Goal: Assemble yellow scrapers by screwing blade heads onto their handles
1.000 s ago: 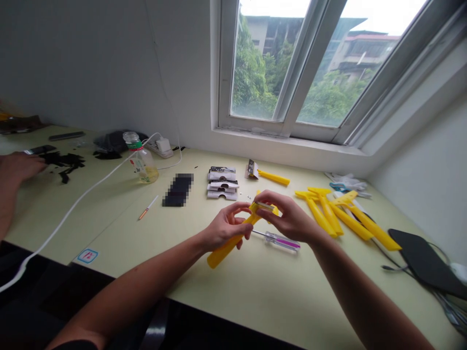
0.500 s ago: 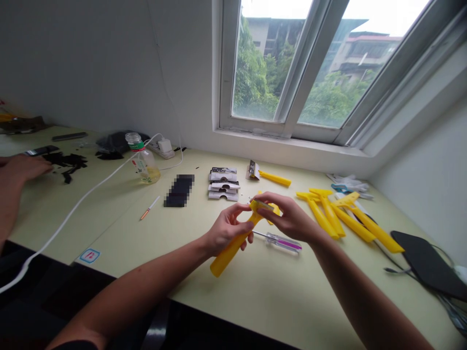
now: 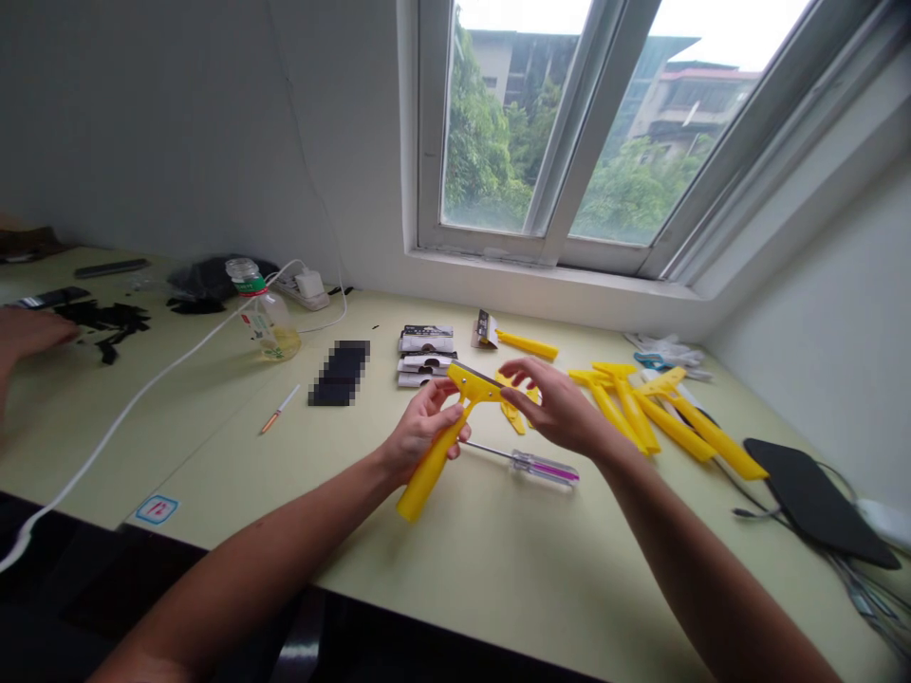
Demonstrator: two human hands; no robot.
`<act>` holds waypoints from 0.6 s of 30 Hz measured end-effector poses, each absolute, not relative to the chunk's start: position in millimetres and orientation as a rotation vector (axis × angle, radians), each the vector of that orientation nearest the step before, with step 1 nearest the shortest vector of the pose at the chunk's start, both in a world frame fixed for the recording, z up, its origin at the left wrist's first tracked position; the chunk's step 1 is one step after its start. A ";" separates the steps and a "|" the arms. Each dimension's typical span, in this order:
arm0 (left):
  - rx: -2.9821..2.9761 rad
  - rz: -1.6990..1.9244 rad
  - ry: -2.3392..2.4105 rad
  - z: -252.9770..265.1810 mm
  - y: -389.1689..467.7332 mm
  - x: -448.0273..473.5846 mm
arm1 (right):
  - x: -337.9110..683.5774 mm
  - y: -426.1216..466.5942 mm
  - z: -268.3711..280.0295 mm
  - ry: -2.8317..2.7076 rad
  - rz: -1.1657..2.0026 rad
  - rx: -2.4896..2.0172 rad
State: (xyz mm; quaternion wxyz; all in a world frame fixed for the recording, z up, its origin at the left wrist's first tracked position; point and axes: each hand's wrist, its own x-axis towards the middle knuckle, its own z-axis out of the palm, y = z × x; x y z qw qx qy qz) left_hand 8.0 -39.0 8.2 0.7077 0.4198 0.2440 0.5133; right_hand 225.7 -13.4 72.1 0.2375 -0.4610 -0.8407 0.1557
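Observation:
My left hand (image 3: 423, 427) is closed around the neck of a yellow scraper (image 3: 431, 470), its handle slanting toward the desk's front edge. The scraper's wide head, with two screws and a dark strip along its top edge, faces me. At the head's right end is my right hand (image 3: 559, 403), thumb tip against it and the index finger raised apart. Loose yellow plastic pieces (image 3: 512, 417) lie behind that hand, partly hidden. Below the hands rests a screwdriver (image 3: 545, 468) with a clear and purple handle, its shaft pointing toward my left hand.
Several yellow scraper handles (image 3: 679, 432) lie at right, by a black pad (image 3: 818, 503) and cables. Small boxes (image 3: 425, 341) are stacked behind my left hand, near a packaged scraper (image 3: 527, 343). Leftward are a pixelated dark object (image 3: 340, 373), a bottle (image 3: 267, 327) and another person's hand (image 3: 32, 332).
The scraper has turned so its head's screwed face shows toward me. My right hand has loosened from the head, its index finger lifting away. The view has shifted slightly.

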 end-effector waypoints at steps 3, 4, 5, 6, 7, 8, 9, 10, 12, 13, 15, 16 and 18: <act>0.920 1.218 0.607 8.8 -29.1 -1.2 | 237.8 -16.6 74.5 -2.696 0.482 -1.682; 0.915 1.237 0.623 8.9 -26.3 -3.8 | 239.5 -17.7 71.7 -2.814 0.530 -1.799; 0.910 1.253 0.635 8.9 -24.1 -5.9 | 239.9 -18.5 67.5 -2.907 0.560 -1.879; 0.906 1.267 0.643 9.0 -22.5 -7.3 | 239.3 -19.1 62.7 -2.974 0.559 -1.918; 0.905 1.278 0.648 9.0 -21.4 -8.3 | 238.2 -19.4 58.5 -3.021 0.533 -1.918; 0.907 1.285 0.650 9.2 -20.8 -8.8 | 237.2 -19.5 55.9 -3.052 0.516 -1.908; 0.911 1.288 0.652 9.4 -20.7 -9.0 | 237.1 -19.7 55.8 -3.056 0.505 -1.875; 0.916 1.289 0.655 9.7 -20.8 -9.1 | 238.4 -19.9 58.6 -3.035 0.525 -1.845; 0.922 1.291 0.660 10.3 -21.5 -9.1 | 246.2 -21.1 72.9 -2.944 0.626 -1.761; 0.924 1.292 0.659 10.6 -21.8 -9.1 | 252.8 -22.1 83.3 -2.888 0.719 -1.739; 0.926 1.300 0.650 11.0 -22.3 -9.2 | 269.5 -25.0 106.2 -2.779 0.754 -1.610; 0.928 1.305 0.642 11.1 -22.5 -9.2 | 278.7 -27.0 117.0 -2.718 0.749 -1.549; 0.931 1.307 0.629 11.2 -22.7 -9.0 | 295.9 -31.7 134.0 -2.541 0.756 -1.447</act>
